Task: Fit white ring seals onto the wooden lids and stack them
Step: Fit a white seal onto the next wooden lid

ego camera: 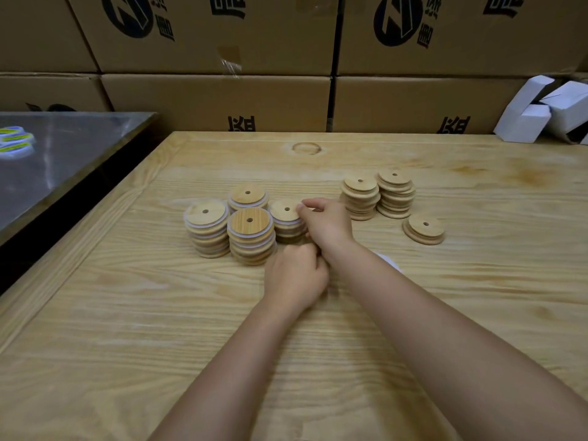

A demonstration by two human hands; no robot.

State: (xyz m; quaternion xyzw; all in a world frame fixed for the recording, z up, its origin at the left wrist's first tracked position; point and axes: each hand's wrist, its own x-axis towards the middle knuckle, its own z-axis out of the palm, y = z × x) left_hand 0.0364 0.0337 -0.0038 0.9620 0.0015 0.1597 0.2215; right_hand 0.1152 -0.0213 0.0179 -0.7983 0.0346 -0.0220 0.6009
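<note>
Four stacks of wooden lids with white ring seals stand together at mid-table: a left stack (206,227), a back stack (248,195), a front stack (251,237) and a right stack (286,218). My right hand (326,222) pinches the right edge of the top lid on the right stack. My left hand (296,275) rests on the table just in front of that stack, its fingers curled, with nothing visible in it. Further right stand bare lids without seals: two tall stacks (361,197) (396,192) and a short pile (424,230). Something white (388,261) peeks out behind my right forearm.
The wooden table (127,313) has a raised border along its left and far edges. A metal surface (63,160) adjoins it on the left. Cardboard boxes (216,100) form a wall behind, and white folded cartons (541,113) lie at the back right.
</note>
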